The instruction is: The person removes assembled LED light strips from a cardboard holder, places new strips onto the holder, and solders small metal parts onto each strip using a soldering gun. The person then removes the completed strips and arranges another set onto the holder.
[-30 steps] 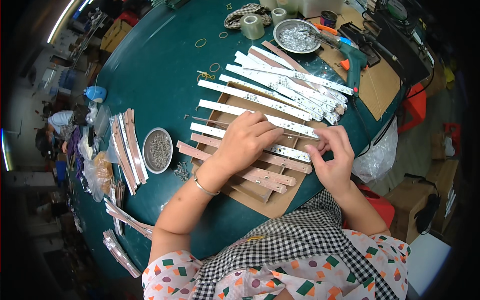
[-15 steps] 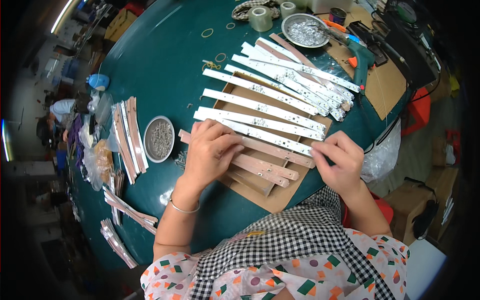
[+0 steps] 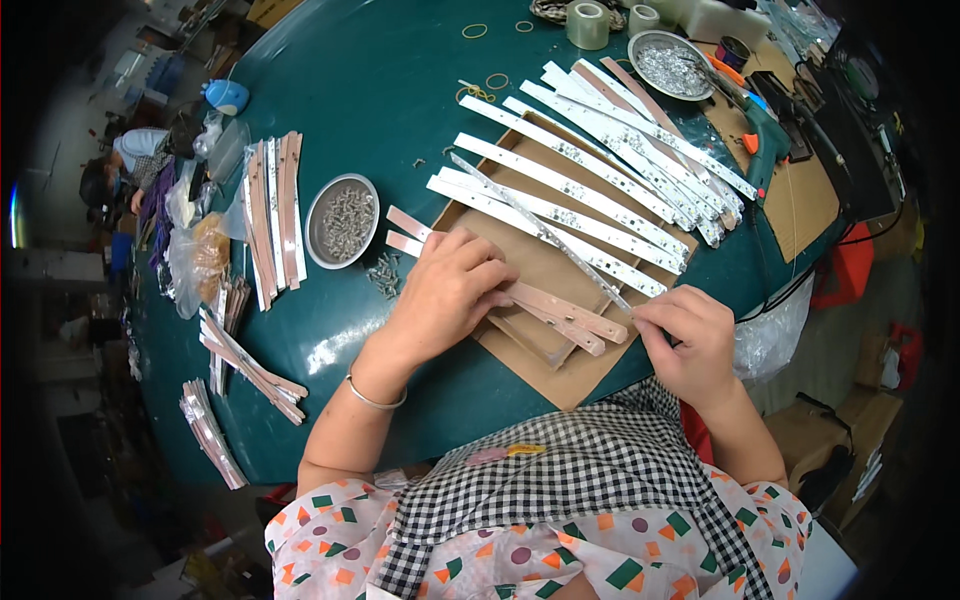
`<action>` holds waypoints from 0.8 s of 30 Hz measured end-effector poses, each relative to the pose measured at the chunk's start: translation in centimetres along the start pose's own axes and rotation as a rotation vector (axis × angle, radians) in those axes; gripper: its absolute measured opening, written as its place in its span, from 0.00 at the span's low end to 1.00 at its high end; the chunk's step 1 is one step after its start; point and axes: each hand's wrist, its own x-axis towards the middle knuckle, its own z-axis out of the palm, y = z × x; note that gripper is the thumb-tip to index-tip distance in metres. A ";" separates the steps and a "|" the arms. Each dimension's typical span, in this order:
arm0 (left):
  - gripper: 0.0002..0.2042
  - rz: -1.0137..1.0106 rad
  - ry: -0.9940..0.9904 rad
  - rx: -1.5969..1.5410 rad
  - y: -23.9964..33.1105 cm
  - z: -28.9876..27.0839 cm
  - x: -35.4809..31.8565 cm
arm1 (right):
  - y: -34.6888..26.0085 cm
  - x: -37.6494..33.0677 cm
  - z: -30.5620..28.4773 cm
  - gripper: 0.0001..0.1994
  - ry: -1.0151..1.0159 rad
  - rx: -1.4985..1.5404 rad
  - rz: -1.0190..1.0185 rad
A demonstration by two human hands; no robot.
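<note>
In my right hand point(image 3: 690, 340), thumb and fingers pinch the near end of a narrow LED strip board point(image 3: 545, 232). That strip is tilted on its edge and slants across the other boards. My left hand point(image 3: 455, 295) is closed, fingertips bent together over pinkish-backed strips point(image 3: 570, 312); what they grip, if anything, is hidden. Those strips pass under the hand, their far ends showing beyond it. White LED strip boards point(image 3: 560, 180) lie fanned over a shallow cardboard box point(image 3: 450, 217), with a thicker pile of them at its far right.
Left of the box stand a metal bowl of small screws point(image 3: 345, 222), loose screws point(image 3: 384, 275) and strip bundles point(image 3: 275, 220). Another bowl with silvery bits point(image 3: 670, 65), tape rolls point(image 3: 588, 25) and a green glue gun point(image 3: 768, 150) sit at the far right. Rubber bands point(image 3: 475, 31) lie farther back.
My right hand has lifted and tipped a strip onto its edge, where strips lay flat before. My left hand stays over the pinkish strips. The whole view has shifted somewhat.
</note>
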 end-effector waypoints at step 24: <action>0.15 0.019 0.132 -0.065 -0.1 1.5 -2.6 | -1.5 1.7 2.9 0.06 -0.081 -0.152 -0.096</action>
